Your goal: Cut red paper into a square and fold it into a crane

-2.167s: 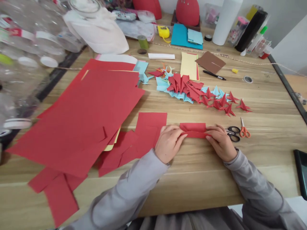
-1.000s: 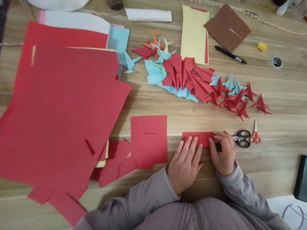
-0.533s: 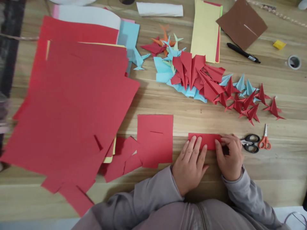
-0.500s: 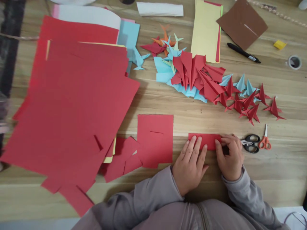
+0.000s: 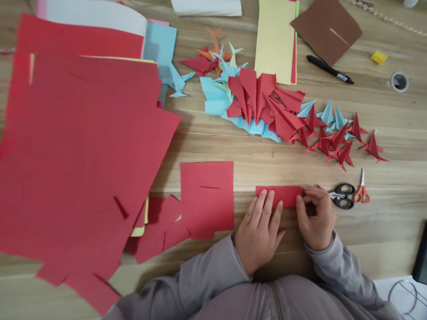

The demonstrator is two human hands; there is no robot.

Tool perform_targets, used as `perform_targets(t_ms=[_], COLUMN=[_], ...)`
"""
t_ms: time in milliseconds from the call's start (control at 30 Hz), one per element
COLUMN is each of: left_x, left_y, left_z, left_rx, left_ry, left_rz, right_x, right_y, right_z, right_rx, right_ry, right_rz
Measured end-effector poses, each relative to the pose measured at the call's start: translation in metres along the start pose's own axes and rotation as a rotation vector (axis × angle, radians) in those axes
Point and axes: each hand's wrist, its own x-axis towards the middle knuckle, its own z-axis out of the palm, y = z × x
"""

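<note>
A folded strip of red paper [image 5: 286,194] lies flat on the wooden table in front of me. My left hand [image 5: 260,229] rests palm down with its fingers stretched over the strip's left part. At the strip's right end, my right hand [image 5: 316,218] is curled, thumb and forefinger pinching the edge. Left of the strip is a red paper square [image 5: 207,206] with a short slit or line on it. Just beyond my right hand are black-handled scissors [image 5: 344,196] and small orange-handled scissors [image 5: 362,192].
Large red sheets [image 5: 83,155] are stacked at left, with red scraps [image 5: 160,240] beside them. Folded red paper pieces [image 5: 256,95] and small red and blue figures [image 5: 340,138] spread across the back. Yellow paper [image 5: 275,40], brown paper [image 5: 328,33], a pen [image 5: 330,70] and a tape roll [image 5: 399,82] lie farther off.
The view has shifted, so most things appear farther left. Both hands stay on the red strip, my left fingers still flat and my right fingers still at its right end.
</note>
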Motion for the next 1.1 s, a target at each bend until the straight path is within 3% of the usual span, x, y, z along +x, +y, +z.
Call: perform_targets(t_ms=[300,567,867,1100], left_x=[-0.001,0.000,0.000,0.000], left_y=[0.001,0.001,0.000,0.000], left_z=[0.000,0.000,0.000,0.000], left_rx=[0.034,0.033,0.024,0.018], left_ry=[-0.035,-0.035,-0.049,-0.044], left_rz=[-0.009,-0.024,-0.039,-0.035], right_x=[0.001,0.002,-0.006,-0.011], right_y=[-0.004,-0.005,-0.005,-0.001], right_z=[0.000,-0.003,-0.011,-0.010], right_rx=[-0.069,-0.085,-0.054,-0.071], right_ry=[-0.013,-0.047,-0.148,-0.122], right_rz=[0.009,-0.076,-0.107,-0.097])
